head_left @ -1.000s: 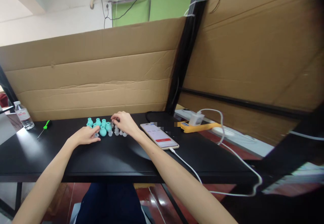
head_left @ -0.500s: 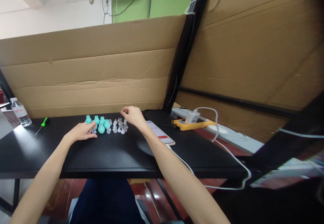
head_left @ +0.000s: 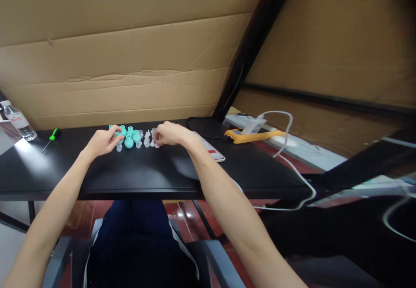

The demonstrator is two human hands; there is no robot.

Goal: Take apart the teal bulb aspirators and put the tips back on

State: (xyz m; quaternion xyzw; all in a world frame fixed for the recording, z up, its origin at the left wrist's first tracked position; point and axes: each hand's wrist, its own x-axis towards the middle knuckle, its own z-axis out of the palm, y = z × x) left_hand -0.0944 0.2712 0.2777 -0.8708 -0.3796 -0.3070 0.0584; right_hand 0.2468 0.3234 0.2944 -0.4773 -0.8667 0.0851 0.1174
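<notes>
Teal rubber bulbs (head_left: 129,141) stand in a cluster on the black table, several of them, each with a short open neck. Beside the bulbs are small clear plastic pieces (head_left: 147,142), some shaped like cups and some like pointed nozzles. My left hand (head_left: 103,142) is at the cluster's left edge, thumb and forefinger apart next to a teal bulb; whether they touch it I cannot tell. At the right end of the clear pieces, my right hand (head_left: 168,133) points down with its fingertips together among them. Its fingers hide what they pinch.
A phone (head_left: 214,152) on a white cable lies right of my right hand. Farther right is a yellow tool (head_left: 240,136) with a white charger (head_left: 254,125). A green screwdriver (head_left: 53,136) and a water bottle (head_left: 19,121) are at the left. Cardboard (head_left: 130,54) walls the back.
My view has tipped downward. My right hand has come down from behind the clear pieces to their right end. The left hand stays by the teal bulbs, its thumb and forefinger still apart.
</notes>
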